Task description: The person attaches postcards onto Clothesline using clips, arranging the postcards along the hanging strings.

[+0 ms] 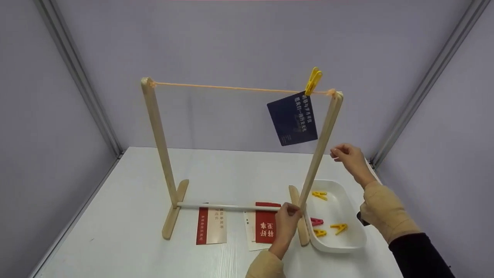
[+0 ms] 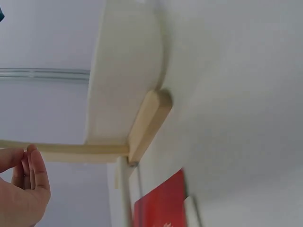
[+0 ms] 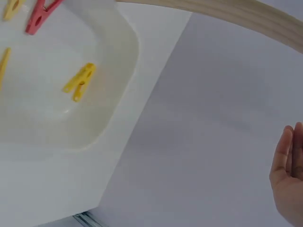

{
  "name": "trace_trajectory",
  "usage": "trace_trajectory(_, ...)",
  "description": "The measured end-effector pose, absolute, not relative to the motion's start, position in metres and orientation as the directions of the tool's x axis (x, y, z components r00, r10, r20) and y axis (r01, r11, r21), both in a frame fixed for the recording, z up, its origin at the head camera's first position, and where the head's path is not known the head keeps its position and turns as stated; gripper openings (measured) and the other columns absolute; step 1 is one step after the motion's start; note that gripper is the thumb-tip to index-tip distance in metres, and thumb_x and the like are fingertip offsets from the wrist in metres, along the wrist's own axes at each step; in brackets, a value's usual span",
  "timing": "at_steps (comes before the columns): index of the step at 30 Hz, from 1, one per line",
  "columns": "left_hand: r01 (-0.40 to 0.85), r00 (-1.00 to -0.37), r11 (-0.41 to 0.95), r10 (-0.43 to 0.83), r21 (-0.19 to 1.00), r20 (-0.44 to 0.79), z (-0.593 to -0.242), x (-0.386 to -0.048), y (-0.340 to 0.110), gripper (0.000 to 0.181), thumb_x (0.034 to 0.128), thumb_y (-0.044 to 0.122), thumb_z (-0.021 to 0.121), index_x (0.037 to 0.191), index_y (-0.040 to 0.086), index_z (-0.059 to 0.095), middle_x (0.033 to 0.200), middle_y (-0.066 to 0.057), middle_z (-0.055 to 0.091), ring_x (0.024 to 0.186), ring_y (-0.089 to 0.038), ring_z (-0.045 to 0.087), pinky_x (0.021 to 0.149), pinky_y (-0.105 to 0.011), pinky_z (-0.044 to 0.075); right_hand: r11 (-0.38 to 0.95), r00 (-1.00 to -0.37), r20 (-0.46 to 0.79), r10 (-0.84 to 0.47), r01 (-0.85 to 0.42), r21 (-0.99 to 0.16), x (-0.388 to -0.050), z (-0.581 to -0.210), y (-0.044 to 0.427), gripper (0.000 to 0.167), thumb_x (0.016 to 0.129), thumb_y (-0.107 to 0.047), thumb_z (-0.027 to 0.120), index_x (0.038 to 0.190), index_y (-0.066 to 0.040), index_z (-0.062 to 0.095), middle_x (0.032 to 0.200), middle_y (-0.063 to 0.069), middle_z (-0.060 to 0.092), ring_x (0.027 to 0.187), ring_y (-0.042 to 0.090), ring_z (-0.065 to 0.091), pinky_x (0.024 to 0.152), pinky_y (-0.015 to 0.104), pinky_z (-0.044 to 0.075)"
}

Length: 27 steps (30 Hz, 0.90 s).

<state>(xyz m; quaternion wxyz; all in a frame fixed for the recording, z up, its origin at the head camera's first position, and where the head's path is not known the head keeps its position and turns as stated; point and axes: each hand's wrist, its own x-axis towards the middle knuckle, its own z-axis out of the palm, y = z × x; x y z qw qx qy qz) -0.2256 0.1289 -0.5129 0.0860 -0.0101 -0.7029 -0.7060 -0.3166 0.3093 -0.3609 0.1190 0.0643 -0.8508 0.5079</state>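
Note:
A dark blue card hangs tilted from the orange string, clipped by a yellow clothespin near the right post of the wooden rack. To the right of that post, my right hand is raised with loosely bent fingers and holds nothing visible. My left hand is lower, in front of the post's foot in the head view; its fingers are loosely bent with nothing seen between them. Beside it, a red card lies on the table, partly covered by that hand.
A white tray right of the rack holds several clothespins, including a pink clothespin and a yellow clothespin. A red-and-beige card lies below the white crossbar. The left post stands opposite.

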Motion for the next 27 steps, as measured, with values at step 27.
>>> trace_trajectory(27, -0.227, -0.974, -0.048, -0.007, 0.973, -0.228, -0.551, -0.184, 0.192, 0.043, 0.0865, 0.0, 0.059, 0.127, -0.008, 0.046, 0.127, -0.025, 0.047, 0.118, -0.04, 0.043, 0.092, -0.047, 0.04, 0.756, -0.989, 0.131, 0.064, -0.037, -0.653, -0.339, -0.52, 0.329, 0.014, 0.085, 0.0, 0.056, 0.093, 0.011, 0.058, 0.088, 0.022, 0.06, 0.083, 0.034, 0.055, 0.076, 0.048, 0.045)
